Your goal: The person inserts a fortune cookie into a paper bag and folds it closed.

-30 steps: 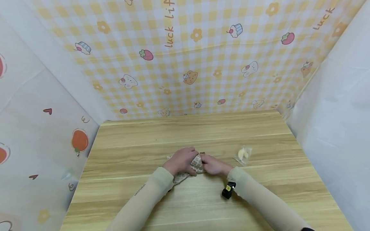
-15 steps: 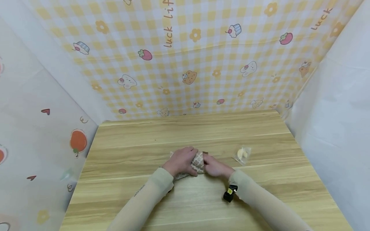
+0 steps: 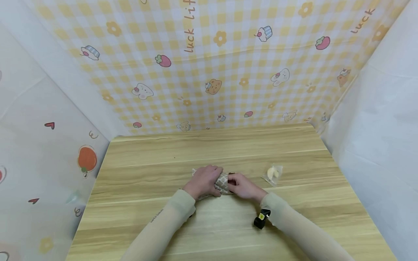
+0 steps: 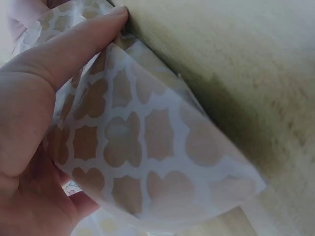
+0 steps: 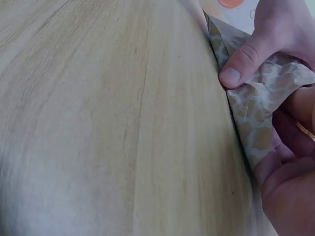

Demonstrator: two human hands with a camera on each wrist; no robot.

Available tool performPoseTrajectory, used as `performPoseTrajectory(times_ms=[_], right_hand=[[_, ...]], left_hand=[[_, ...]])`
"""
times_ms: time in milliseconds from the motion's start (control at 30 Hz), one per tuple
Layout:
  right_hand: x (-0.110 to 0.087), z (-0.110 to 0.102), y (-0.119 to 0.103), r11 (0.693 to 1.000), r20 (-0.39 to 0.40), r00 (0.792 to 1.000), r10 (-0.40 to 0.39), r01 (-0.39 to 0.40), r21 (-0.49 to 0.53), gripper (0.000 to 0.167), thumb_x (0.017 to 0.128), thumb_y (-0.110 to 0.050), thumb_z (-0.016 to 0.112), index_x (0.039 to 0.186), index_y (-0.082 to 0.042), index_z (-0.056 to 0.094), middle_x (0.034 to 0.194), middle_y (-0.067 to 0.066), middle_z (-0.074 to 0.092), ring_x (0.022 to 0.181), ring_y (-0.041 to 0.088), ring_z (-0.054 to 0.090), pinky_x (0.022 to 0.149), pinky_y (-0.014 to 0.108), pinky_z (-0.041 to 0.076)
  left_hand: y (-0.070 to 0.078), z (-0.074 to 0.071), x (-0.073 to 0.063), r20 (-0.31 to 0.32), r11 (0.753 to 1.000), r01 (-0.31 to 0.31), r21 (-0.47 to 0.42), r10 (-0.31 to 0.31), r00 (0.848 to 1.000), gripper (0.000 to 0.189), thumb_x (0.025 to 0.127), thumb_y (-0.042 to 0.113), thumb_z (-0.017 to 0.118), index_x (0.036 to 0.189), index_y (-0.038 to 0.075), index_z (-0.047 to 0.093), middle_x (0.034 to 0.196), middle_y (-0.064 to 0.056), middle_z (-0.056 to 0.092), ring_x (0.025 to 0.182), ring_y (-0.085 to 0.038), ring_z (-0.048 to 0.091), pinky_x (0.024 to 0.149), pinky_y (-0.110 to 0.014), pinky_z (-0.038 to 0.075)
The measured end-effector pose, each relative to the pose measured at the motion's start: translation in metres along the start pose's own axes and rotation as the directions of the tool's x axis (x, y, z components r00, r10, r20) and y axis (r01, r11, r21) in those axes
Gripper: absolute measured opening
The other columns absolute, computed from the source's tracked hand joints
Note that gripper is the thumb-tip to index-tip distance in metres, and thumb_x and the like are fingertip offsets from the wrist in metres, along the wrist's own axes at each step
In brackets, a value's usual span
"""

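Patterned paper [image 3: 222, 183], brown with white quatrefoil outlines, lies folded near the middle of the table between both hands. My left hand [image 3: 204, 180] grips it from above, its thumb pressing the near side. Up close in the left wrist view, the paper [image 4: 133, 142] tapers to a pointed corner beyond the thumb. At the paper's right end, my right hand [image 3: 243, 186] pinches the edge with bent fingers. The right wrist view shows the fingers [image 5: 290, 172] at an opening in the paper [image 5: 256, 118], partly inside it. What lies within the folds is hidden.
A small clear packet [image 3: 272, 174] with a cream-coloured piece in it lies to the right of the hands on the wooden table [image 3: 147, 159]. A black wrist camera [image 3: 260, 220] hangs under the right sleeve. Printed cloth walls border the table at the back and sides.
My right hand has shifted slightly at the paper's right end, with a gap now showing between thumb and fingers. The left hand keeps its grip; the paper's near flap shows less below it.
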State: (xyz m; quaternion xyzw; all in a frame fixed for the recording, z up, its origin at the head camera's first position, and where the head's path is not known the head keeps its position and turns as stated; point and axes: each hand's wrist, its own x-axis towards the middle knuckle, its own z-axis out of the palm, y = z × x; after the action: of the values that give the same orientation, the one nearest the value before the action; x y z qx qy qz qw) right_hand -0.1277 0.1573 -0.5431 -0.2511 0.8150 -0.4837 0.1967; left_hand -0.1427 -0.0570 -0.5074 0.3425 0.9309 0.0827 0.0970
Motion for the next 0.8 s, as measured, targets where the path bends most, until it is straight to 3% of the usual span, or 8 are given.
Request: performPoseTrajectory(times_ms=[333, 433, 600, 800], right_hand=[[0.005, 0.006, 0.004, 1.000, -0.023, 1.000, -0.011, 0.012, 0.008, 0.016, 0.101, -0.003, 0.060, 0.099, -0.005, 0.075, 0.086, 0.000, 0.066, 0.078, 0.008, 0.059, 0.073, 0.025, 0.052], [0.007, 0.011, 0.006, 0.996, -0.074, 0.997, -0.007, 0.013, 0.086, 0.017, 0.096, 0.005, 0.060, 0.105, 0.002, 0.075, 0.092, 0.007, 0.073, 0.081, 0.007, 0.064, 0.074, 0.024, 0.056], [0.008, 0.019, 0.006, 0.975, -0.133, 0.990, 0.037, -0.006, 0.222, 0.037, 0.088, 0.017, 0.054, 0.121, 0.009, 0.068, 0.108, 0.019, 0.077, 0.090, 0.010, 0.071, 0.080, 0.024, 0.060], [0.008, 0.020, 0.006, 0.978, -0.141, 0.990, 0.012, 0.018, 0.209, 0.031, 0.090, 0.016, 0.057, 0.116, 0.008, 0.072, 0.106, 0.018, 0.077, 0.089, 0.010, 0.071, 0.080, 0.024, 0.060]], left_hand=[[-0.004, 0.005, -0.001, -0.020, 0.998, -0.015, -0.063, 0.014, 1.000, 0.073, 0.073, 0.041, 0.097, 0.131, 0.012, 0.064, 0.122, -0.002, 0.070, 0.114, -0.023, 0.064, 0.094, -0.042, 0.057], [-0.005, 0.006, -0.001, -0.029, 0.998, -0.022, -0.063, 0.020, 0.999, 0.072, 0.073, 0.040, 0.097, 0.130, 0.012, 0.064, 0.121, -0.002, 0.070, 0.112, -0.022, 0.064, 0.092, -0.042, 0.057], [-0.006, 0.006, -0.001, -0.042, 0.997, -0.031, -0.072, 0.028, 0.999, 0.065, 0.072, 0.040, 0.097, 0.122, 0.013, 0.065, 0.113, -0.001, 0.070, 0.107, -0.021, 0.065, 0.088, -0.040, 0.058], [-0.006, 0.005, -0.002, -0.037, 0.997, -0.036, -0.068, 0.033, 0.999, 0.066, 0.072, 0.040, 0.097, 0.123, 0.013, 0.065, 0.114, -0.001, 0.070, 0.106, -0.021, 0.065, 0.088, -0.039, 0.057]])
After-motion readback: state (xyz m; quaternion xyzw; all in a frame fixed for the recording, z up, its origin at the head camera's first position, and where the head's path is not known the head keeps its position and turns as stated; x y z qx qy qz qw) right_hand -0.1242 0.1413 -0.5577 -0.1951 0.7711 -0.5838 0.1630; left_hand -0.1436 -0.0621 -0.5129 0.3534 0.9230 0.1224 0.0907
